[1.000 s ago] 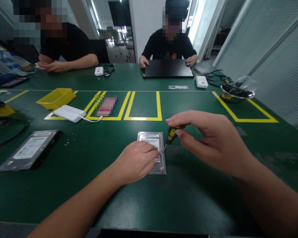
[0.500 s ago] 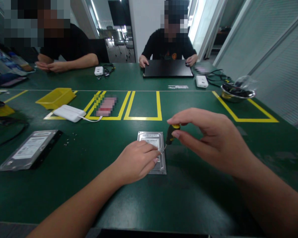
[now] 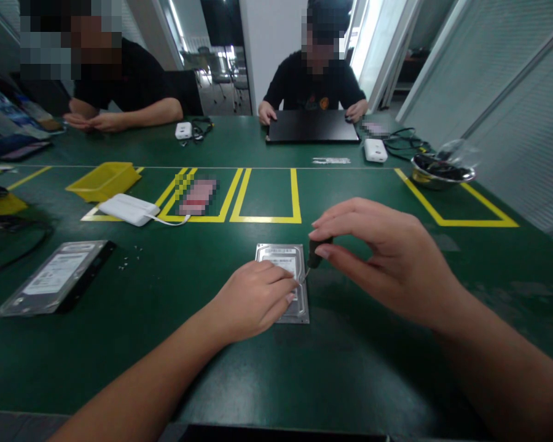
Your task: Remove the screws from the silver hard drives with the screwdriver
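Screwdriver (image 3: 314, 253) handle now hidden under pinching R hand (image 3: 387, 258) fingers; L hand (image 3: 253, 298) flat on drive (image 3: 283, 279).

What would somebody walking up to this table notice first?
Most striking are the two bare hands at the centre: the left hand presses flat on a silver hard drive lying on the green table, while the right hand pinches a small screwdriver upright at the drive's right edge. A second hard drive lies to the far left, and a closed black laptop sits before a person opposite.
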### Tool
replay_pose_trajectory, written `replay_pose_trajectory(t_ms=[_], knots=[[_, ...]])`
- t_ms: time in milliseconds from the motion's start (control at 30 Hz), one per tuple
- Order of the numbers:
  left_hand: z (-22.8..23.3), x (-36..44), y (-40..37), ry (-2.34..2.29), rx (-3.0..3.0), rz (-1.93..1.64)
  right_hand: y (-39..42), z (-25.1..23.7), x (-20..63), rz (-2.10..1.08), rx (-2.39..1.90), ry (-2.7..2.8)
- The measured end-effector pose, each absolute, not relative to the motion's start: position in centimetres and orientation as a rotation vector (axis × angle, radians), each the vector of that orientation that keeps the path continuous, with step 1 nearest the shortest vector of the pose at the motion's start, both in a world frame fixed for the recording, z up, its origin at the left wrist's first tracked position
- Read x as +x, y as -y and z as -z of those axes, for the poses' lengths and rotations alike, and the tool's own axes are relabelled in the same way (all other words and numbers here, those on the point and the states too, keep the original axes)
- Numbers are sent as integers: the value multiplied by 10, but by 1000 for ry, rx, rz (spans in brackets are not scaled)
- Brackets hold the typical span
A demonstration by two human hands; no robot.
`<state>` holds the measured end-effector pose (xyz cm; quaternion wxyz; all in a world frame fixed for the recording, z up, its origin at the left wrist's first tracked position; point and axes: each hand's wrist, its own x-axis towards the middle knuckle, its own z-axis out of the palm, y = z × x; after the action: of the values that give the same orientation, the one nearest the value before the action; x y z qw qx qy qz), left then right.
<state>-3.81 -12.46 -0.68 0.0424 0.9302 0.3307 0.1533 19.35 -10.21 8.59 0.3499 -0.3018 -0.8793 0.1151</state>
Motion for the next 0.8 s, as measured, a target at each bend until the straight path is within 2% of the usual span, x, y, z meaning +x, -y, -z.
replay_pose_trajectory(t_ms=[800], knots=[[8,-38,124,-999,2861,-491,101,-87,198,-301,-721,2304]])
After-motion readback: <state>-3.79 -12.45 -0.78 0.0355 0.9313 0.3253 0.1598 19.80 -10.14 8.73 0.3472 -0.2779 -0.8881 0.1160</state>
